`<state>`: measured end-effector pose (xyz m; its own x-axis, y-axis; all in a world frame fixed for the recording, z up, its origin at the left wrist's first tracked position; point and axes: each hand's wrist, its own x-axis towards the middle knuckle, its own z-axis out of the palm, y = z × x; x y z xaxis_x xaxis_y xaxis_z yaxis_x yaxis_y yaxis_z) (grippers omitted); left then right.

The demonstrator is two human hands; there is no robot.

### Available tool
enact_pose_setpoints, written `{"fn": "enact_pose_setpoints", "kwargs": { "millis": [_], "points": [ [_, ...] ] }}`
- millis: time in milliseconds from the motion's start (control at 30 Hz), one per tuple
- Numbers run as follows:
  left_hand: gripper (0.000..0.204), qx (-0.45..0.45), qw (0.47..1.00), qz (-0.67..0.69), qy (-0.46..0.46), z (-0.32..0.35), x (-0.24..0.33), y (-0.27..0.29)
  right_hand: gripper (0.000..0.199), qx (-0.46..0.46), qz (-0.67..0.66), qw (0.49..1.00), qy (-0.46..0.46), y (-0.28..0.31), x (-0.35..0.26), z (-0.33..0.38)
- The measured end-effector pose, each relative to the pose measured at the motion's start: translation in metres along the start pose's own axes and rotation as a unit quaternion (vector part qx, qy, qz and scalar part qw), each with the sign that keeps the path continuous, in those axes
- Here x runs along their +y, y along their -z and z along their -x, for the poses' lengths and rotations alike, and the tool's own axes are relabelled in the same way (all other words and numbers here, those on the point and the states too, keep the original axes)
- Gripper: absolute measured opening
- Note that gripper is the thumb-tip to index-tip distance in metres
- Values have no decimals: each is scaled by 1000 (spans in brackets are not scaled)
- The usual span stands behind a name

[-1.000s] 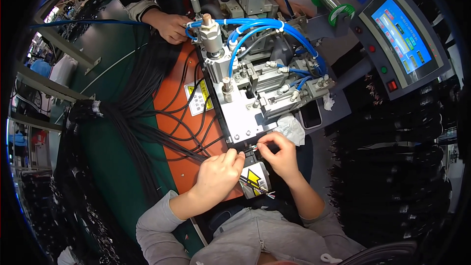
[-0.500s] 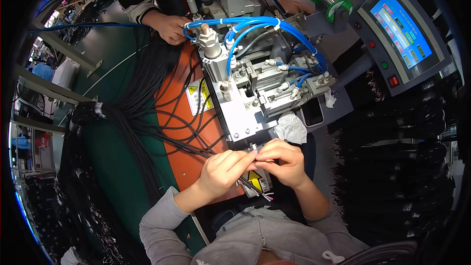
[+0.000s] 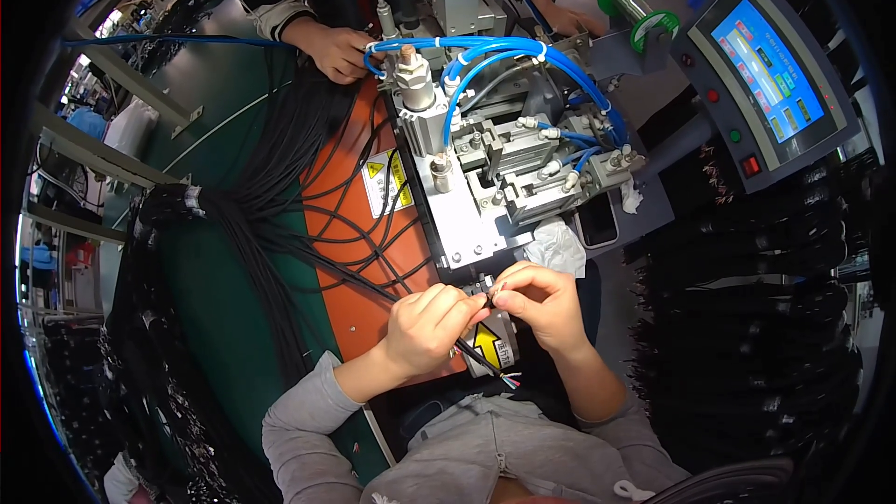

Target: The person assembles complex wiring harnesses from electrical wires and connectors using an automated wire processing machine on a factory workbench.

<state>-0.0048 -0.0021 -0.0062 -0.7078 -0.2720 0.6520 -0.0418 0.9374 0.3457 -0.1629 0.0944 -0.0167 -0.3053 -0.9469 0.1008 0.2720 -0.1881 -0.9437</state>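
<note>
A single head-worn fisheye view looks steeply down from just above the person's chest, close over the work. The left hand [image 3: 422, 329] and right hand [image 3: 541, 303] sit just below the picture's centre, forearms entering from the lower edge. The machine [image 3: 485, 168] fills the upper middle, the touchscreen panel [image 3: 765, 70] the upper right. Edges bend and darken toward the rim.

Both my forearms come up from the bottom edge in grey sleeves, elbows out, wrists angled in twd each other. My left hand [image 3: 422, 329] is curled, fingers bent, thumb & fingertips pinched together at its right side. My right hand [image 3: 541, 303] is curled too, knuckles up, fingertips pinched & meeting the left's, hands touching at the tips.
</note>
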Motion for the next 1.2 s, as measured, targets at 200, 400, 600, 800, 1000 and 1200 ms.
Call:
{"fn": "enact_pose_setpoints", "kwargs": {
  "millis": [200, 400, 600, 800, 1000, 1200],
  "points": [
    [16, -10, 1000, -12, 21, 0, 5, -1, 9, 80, 152, 979, 107, -7, 6, 5],
    [18, -62, 992, -106, -5, 3, 1, 1, 13, 43, 387, 904, 178, -2, -2, 2],
    [32, -67, 988, -130, -40, 4, 2, -3, 9, 35, 59, 997, -38, 21, 19, 8],
    [36, -127, 979, -156, -36, 6, 9, -4, 5, 37, 357, 927, 111, 14, 13, -4],
    [35, -162, 963, -213, 13, 4, 18, -5, 4, 49, 471, 869, 143, 6, 15, -3],
    [35, -166, 961, -218, 23, 2, 20, -5, 7, 73, 431, 878, 196, 5, 23, -6]
  ]
}}
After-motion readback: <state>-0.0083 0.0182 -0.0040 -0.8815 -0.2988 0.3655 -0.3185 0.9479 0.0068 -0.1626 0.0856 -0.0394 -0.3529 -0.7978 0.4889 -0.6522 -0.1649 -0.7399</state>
